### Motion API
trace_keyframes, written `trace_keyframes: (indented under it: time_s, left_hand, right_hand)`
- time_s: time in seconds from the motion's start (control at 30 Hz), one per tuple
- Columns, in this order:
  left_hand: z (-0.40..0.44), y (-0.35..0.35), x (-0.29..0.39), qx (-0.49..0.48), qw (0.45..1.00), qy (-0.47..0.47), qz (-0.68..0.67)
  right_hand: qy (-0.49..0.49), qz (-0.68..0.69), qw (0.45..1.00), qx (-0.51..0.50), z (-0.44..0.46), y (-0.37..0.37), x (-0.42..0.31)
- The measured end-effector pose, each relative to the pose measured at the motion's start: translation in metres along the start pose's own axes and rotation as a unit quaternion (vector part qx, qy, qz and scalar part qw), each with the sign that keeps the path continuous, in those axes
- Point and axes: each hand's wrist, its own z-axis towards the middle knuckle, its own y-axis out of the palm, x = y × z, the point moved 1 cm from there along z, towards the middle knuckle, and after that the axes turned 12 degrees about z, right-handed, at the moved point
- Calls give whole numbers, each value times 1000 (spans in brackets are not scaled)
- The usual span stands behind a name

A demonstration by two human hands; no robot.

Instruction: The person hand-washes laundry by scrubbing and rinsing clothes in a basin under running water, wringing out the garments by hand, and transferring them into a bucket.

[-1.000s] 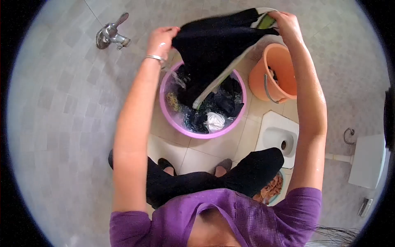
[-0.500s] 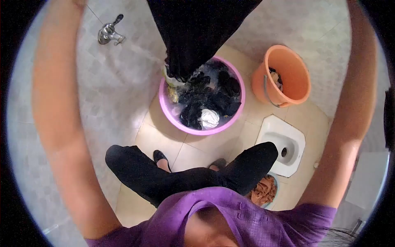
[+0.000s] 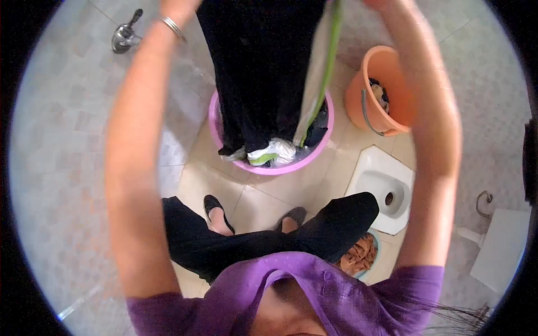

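- Black garment, hanging between the two raised hands and over the pink tub; its top runs out of view, and a pale strip with a green edge hangs along its right side.
- Left hand: beside the garment's left edge, bangles on the wrist; the fingers are cut off, so how far closed they are and their hold cannot be told.
- Right hand: near the strip's upper end, mostly out of view; opening and hold cannot be told.
- Garment's lower end: at the tub's near side, by white cloth and a white-and-green piece.
- Orange bucket: right of the tub, cloths inside.
- Tap: on the wall, upper left.
- Squat toilet: on the floor, nearer the person than the bucket.
- Brown cloth: in a small basin beside the person's right knee.
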Motion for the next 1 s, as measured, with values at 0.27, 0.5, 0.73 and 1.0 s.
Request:
trace_keyframes:
  time_s: [0.27,0.5,0.73,1.0]
  left_hand:
    - [-286,71,25,-347,935,-58,-48]
    - [-395,109,-51,-563,823,-35,61]
    - [-420,188,-122,-762,645,-44,24]
    - [-455,210,-167,-748,656,-50,88]
  right_hand:
    - [47,-329,943,-6,-56,-15,300]
    - [30,-435,889,-137,-97,-32,427]
    - [30,-481,864,-147,-50,-54,510]
    - [222,-487,825,-182,-58,-62,503]
